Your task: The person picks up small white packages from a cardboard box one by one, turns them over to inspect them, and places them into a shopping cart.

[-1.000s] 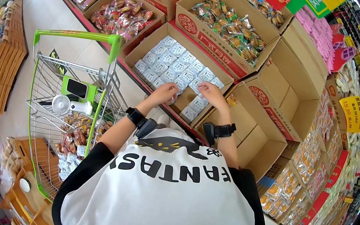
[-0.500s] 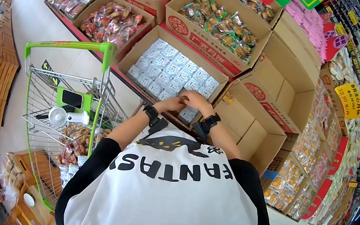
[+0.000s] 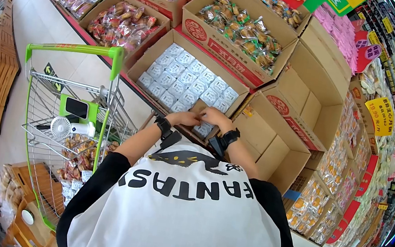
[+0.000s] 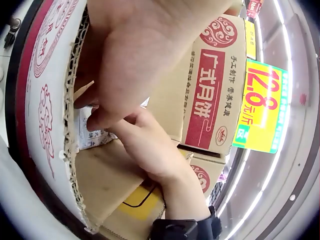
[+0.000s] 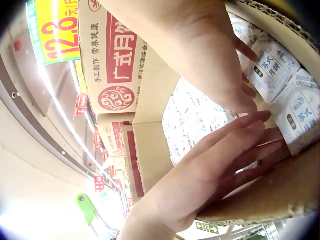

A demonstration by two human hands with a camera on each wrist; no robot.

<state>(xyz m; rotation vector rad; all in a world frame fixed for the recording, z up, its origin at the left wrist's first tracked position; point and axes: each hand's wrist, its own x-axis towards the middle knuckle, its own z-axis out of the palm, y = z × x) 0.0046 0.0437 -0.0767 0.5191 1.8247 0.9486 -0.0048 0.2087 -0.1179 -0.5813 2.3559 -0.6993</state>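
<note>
An open cardboard box [image 3: 139,66] holds rows of small white wrapped mooncakes [image 3: 184,75] with blue print. My left hand [image 3: 185,118] and right hand [image 3: 214,117] meet over its near corner, by a brown gap in the rows. In the right wrist view the left hand [image 5: 200,172] has loosely extended fingers low inside the box, and the right hand [image 5: 210,65] comes down from above, close to the mooncakes [image 5: 297,117]. From the left wrist, a mooncake [image 4: 92,134] shows under the fingertips. I cannot tell whether the right fingers, partly hidden, pinch one.
A green-handled shopping cart [image 3: 78,49] stands at the left, carrying packaged goods, a phone [image 3: 77,107] and a small white fan [image 3: 60,127]. Boxes of wrapped pastries [image 3: 239,30] stand behind. Cardboard boxes [image 3: 275,150] with bare bottoms adjoin on the right.
My hands were apart over the box and have come together at its near corner. They have since shifted slightly toward me, baring more brown cardboard beyond them.
</note>
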